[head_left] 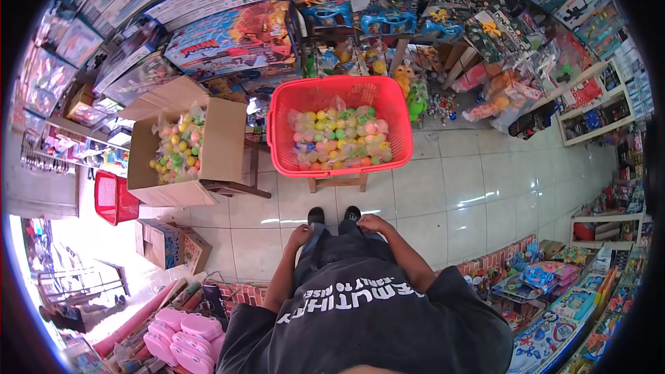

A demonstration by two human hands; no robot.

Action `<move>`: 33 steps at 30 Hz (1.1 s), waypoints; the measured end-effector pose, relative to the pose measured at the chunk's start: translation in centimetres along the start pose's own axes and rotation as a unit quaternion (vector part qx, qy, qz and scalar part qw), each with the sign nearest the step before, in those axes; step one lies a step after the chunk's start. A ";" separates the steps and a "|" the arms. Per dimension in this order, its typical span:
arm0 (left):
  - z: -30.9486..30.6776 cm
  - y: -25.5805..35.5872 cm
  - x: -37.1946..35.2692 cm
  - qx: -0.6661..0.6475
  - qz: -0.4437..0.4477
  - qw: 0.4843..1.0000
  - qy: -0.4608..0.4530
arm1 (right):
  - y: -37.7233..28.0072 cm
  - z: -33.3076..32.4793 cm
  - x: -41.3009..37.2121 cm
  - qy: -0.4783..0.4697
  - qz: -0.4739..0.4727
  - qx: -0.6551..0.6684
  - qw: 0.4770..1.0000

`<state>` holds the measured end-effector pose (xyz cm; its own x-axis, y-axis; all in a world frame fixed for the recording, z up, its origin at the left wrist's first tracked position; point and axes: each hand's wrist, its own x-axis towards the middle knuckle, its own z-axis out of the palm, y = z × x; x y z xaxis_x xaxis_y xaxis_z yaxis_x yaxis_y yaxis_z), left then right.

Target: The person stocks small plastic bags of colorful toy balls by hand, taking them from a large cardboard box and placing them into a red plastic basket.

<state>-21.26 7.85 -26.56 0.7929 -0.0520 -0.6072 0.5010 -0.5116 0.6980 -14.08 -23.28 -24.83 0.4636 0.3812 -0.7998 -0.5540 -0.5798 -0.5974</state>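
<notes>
My left hand (302, 235) rests by my left thigh, its fingers curled against dark cloth. Mirroring it, my right hand (375, 224) is closed beside my right thigh; whether either hand pinches the cloth or something small is too fine to see. Ahead of my feet stands a red plastic basket (277, 135) on a wooden stool (337, 183). Inside it are several clear bags of colourful balls (339, 135), yellow, green, pink and orange. Left of the basket, an open cardboard box (225, 142) holds more bagged balls (179, 145). Neither hand touches the basket or the box.
A smaller red basket (116, 197) and opened cartons (163, 242) sit on the left. Boxed toys (228, 38) and dinosaur toy packs (384, 3) line the far side. Pink cases (187, 339) lie behind on my left; toy packages (547, 277) fill the right. The floor is tiled (422, 197).
</notes>
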 end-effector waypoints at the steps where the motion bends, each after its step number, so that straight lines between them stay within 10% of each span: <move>1: 0.1 -0.9 -0.4 -0.003 0.000 1.000 0.006 | -0.1 -0.1 0.1 -0.002 -0.003 -0.005 1.000; 12: -3.0 -6.4 -3.1 -0.069 -0.011 0.997 0.041 | -0.4 3.4 2.1 0.093 0.074 0.035 0.992; 21: -10.7 -11.2 -8.1 -0.239 -0.085 0.965 0.070 | -6.1 13.8 6.9 0.167 -0.062 -0.121 0.977; 33: -17.5 -15.7 -11.5 -0.245 0.015 0.949 0.199 | -19.2 23.4 11.3 0.024 -0.209 -0.215 0.954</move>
<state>-32.17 31.54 -23.91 0.8291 0.3172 -0.4603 0.4995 -0.0506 0.8648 -14.40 8.99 -23.79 0.6185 0.6160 -0.4879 0.0149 -0.6300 -0.7765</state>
